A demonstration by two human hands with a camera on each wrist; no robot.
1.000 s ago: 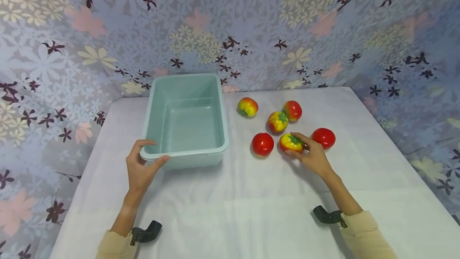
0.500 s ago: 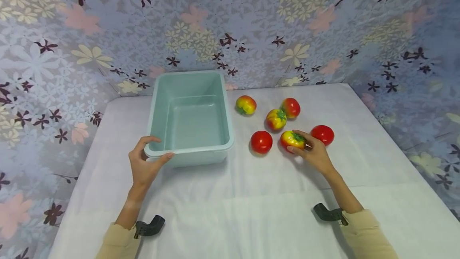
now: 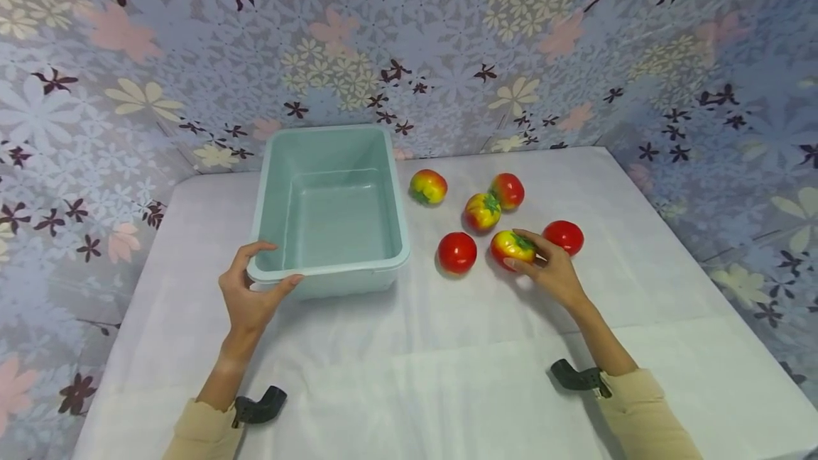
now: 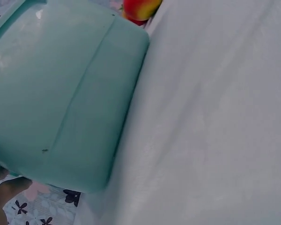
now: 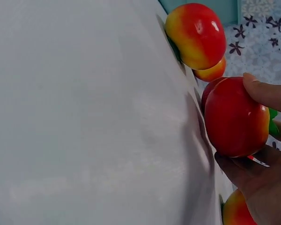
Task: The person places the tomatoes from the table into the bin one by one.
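A pale green plastic tub stands at the left of the table with nothing inside it. My left hand grips its near left corner, fingers over the rim and thumb along the front. Farther right, my right hand holds a red-and-yellow tomato with a green leafy top, thumb on the near side and fingers beyond. In the right wrist view that tomato shows its red underside; whether it touches the cloth I cannot tell. A red tomato lies just left of it, another red one to its right.
Behind the held tomato lie two touching red-and-yellow tomatoes, a ribbed one and a redder one. One more sits near the tub's right side. White cloth covers the table; a flower-patterned backdrop rises behind.
The tub has slid slightly right, toward the tomatoes, with my left hand still on it. The held tomato has shifted a little right, away from its red neighbour. The head view has also moved slightly.
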